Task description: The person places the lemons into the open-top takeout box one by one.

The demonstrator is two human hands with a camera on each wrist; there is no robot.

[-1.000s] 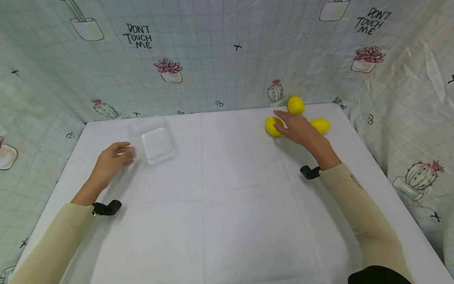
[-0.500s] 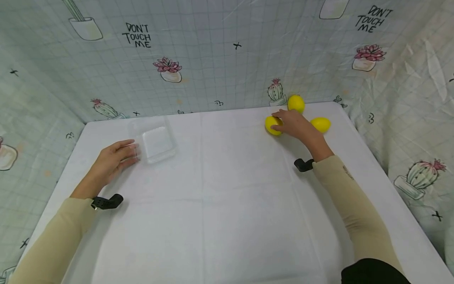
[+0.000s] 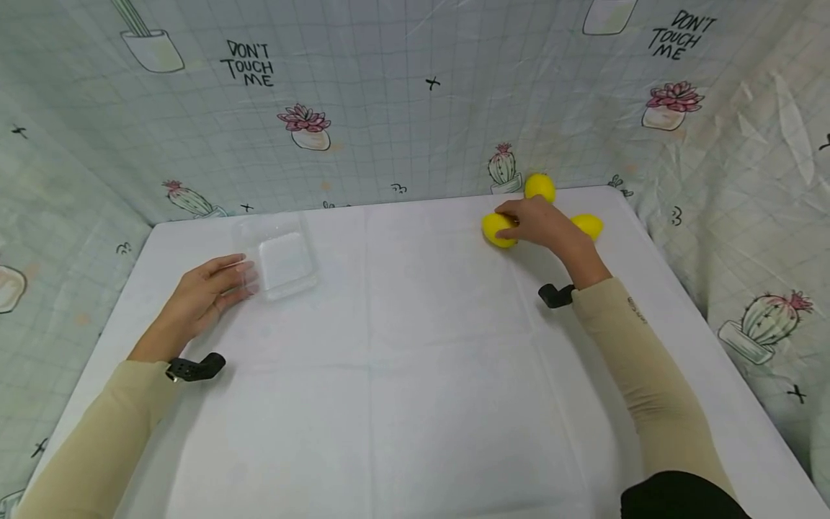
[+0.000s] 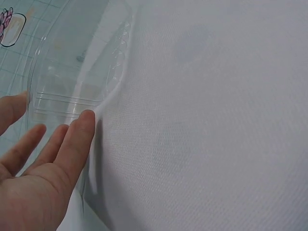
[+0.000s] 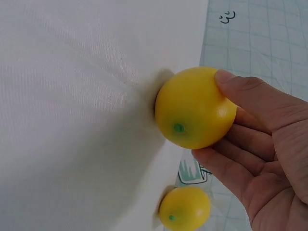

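On the right of the table, a yellow lemon with a green stem spot sits between the thumb and fingers of my right hand. The right wrist view shows the thumb on one side of this lemon and fingers round the other. Two more lemons lie close by: one lemon behind the hand, another lemon partly hidden by the wrist. At the left, a clear plastic container stands on the cloth. My left hand touches its left side with fairly straight fingers.
White cloth covers the table. Behind it and along both sides hangs a printed grid curtain, which meets the table's back edge close to the lemons.
My left hand has moved slightly right and its fingers now touch the clear container. My right hand has closed its fingers and thumb round the nearest lemon, which has shifted slightly left.
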